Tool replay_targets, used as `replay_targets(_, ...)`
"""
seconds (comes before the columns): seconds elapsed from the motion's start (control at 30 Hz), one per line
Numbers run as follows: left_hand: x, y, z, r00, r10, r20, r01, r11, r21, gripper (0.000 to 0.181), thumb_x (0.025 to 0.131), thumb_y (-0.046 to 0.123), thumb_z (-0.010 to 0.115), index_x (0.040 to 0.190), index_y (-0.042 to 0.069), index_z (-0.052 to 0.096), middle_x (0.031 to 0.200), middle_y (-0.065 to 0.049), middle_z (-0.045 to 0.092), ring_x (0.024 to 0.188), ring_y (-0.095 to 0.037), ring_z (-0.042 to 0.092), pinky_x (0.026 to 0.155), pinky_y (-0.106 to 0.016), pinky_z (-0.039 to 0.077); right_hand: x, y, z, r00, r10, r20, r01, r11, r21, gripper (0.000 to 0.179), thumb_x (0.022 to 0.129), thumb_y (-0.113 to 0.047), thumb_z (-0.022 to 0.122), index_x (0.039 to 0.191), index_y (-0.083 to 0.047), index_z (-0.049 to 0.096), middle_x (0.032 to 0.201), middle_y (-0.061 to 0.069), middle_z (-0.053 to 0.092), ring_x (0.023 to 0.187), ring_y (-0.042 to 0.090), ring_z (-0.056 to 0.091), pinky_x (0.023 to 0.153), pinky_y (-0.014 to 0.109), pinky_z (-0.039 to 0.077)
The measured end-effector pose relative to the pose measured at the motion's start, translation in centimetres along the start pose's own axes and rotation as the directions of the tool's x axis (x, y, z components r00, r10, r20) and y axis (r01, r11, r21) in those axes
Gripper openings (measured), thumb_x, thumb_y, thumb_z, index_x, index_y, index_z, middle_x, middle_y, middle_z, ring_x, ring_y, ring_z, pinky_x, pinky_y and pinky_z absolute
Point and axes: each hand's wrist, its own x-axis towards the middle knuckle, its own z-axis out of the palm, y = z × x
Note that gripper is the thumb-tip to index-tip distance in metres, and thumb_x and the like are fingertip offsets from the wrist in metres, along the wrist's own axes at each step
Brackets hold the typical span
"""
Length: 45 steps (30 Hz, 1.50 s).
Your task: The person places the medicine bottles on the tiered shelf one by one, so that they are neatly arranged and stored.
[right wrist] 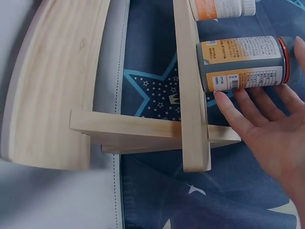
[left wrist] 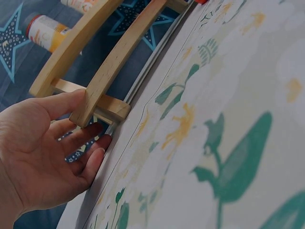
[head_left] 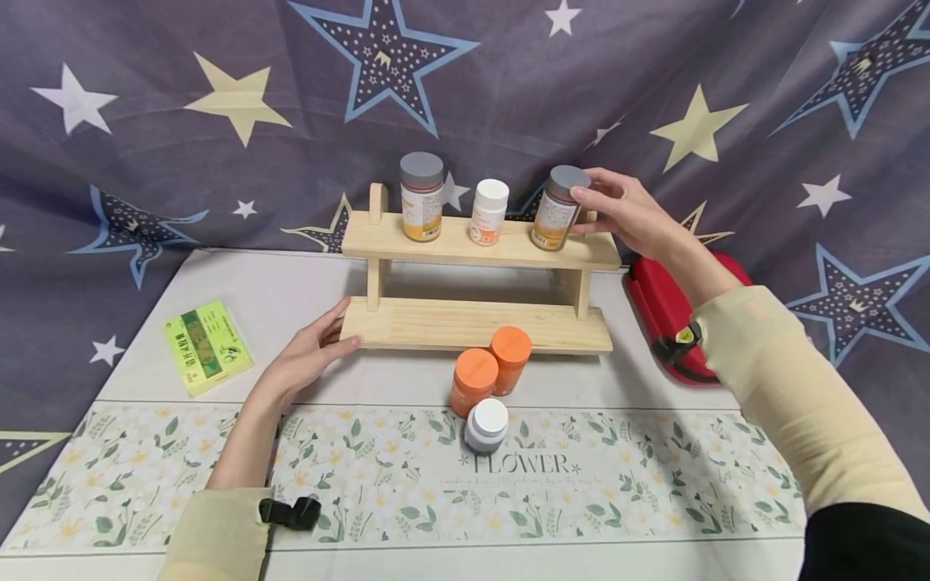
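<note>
A two-tier wooden shelf [head_left: 479, 323] stands at the back of the table. My left hand [head_left: 308, 359] grips the left end of its lower board, thumb on the front side and fingers behind. At the right end of the upper board, my right hand [head_left: 628, 211] holds a grey-lidded supplement bottle [right wrist: 243, 62] between thumb and fingers; its base is at the board. Also on the upper board are a white pill bottle [head_left: 489, 211] in the middle and another grey-lidded bottle [head_left: 421, 198] at the left.
Before the shelf stand two orange bottles [head_left: 475, 383] [head_left: 511, 361] and a white-lidded bottle [head_left: 487, 425]. A yellow-green box [head_left: 207, 347] lies at the left. A red case [head_left: 654, 311] sits behind my right forearm. Star-patterned cloth [head_left: 291, 186] hangs behind the table.
</note>
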Motion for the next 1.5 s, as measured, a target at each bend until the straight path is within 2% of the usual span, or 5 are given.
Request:
replay_targets(0.37,-0.1,0.1,0.0,1.000,0.001,0.000,-0.001,1.000,0.000,0.085,0.103,0.033,0.063,0.167,0.025,0.007,0.168,-0.024,0.029,0.155,-0.043,0.029,0.128,-0.060,0.022,-1.5,0.9,1.0,0.976,-0.113,-0.187,0.134,0.985,0.107,0.043,0.102,-0.025,0.063,0.142,-0.010,0.054,0.128,0.005,0.057,0.115,0.021,0.060,0.089,0.031,0.063)
replay_targets(0.63,0.1,0.1,0.0,1.000,0.003,0.001,-0.003,1.000,-0.001,0.085,0.103,0.033,0.063,0.167,0.025,0.007,0.167,-0.024,0.030,0.155,-0.043,0.029,0.127,-0.060,0.023,-3.7,2.4,3.3,0.836,-0.213,-0.506,0.381,0.889,0.255,0.016,0.097,-0.015,0.071,0.108,-0.004,0.067,0.099,0.009,0.071,0.093,0.022,0.073,0.080,0.031,0.065)
replay_targets(0.77,0.1,0.1,0.0,1.000,0.006,0.001,-0.006,1.000,-0.003,0.086,0.103,0.032,0.063,0.167,0.024,0.007,0.167,-0.024,0.030,0.154,-0.043,0.030,0.127,-0.060,0.023,-4.9,3.0,4.2,0.808,-0.192,-0.557,0.436,0.831,0.346,0.008,0.098,-0.011,0.068,0.098,-0.003,0.067,0.088,0.008,0.072,0.083,0.019,0.072,0.074,0.030,0.065)
replay_targets(0.97,0.2,0.0,0.0,1.000,-0.004,-0.001,0.004,1.000,0.001,0.086,0.103,0.034,0.063,0.167,0.024,0.008,0.167,-0.022,0.031,0.155,-0.042,0.029,0.128,-0.060,0.022,-7.0,4.3,5.6,0.828,-0.199,-0.523,0.435,0.818,0.377,0.006,0.100,-0.007,0.064,0.097,-0.004,0.068,0.087,0.007,0.072,0.079,0.018,0.072,0.070,0.029,0.063)
replay_targets(1.5,0.0,0.0,-0.1,1.000,0.004,-0.005,-0.004,1.000,-0.018,0.085,0.102,0.034,0.064,0.167,0.026,0.009,0.167,-0.020,0.032,0.154,-0.040,0.032,0.128,-0.058,0.024,-9.4,7.5,8.4,0.960,-0.260,-0.107,0.271,0.958,0.098,0.026,0.100,0.000,0.058,0.125,0.009,0.061,0.105,0.011,0.073,0.096,0.020,0.074,0.084,0.037,0.065)
